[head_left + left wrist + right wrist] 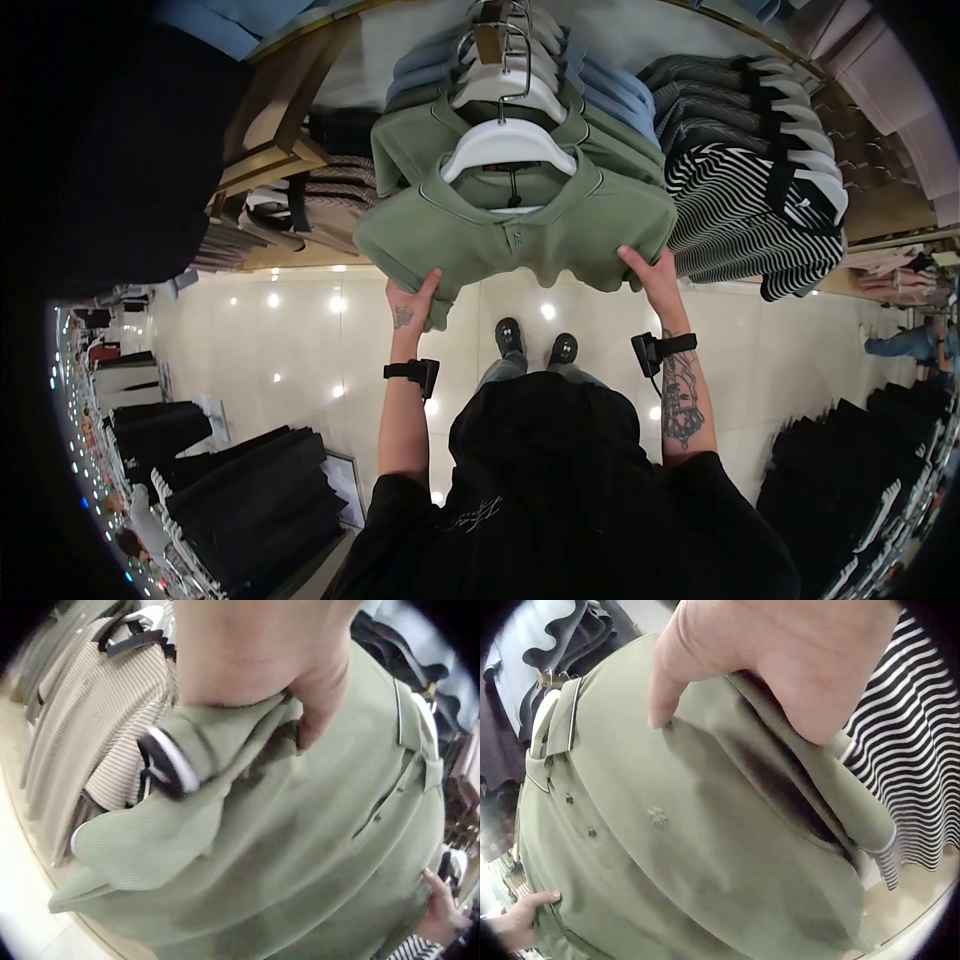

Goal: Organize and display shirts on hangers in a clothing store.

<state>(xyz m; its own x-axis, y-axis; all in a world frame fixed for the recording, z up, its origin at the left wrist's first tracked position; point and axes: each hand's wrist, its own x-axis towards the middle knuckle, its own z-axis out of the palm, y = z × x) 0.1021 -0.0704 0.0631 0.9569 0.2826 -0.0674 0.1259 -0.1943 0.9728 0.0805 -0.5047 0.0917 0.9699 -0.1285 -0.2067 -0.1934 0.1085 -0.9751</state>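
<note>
The left grip (410, 303) and right grip (655, 275) each pinch one side of the green polo shirt (520, 238), which hangs between them on a white hanger (508, 142), striped tops (760, 215) just beside the right grip.

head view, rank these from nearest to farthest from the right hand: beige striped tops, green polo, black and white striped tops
1. green polo: held at its right edge by the right hand.
2. black and white striped tops: hanging just to the hand's right.
3. beige striped tops: far left, across the polo.
</note>
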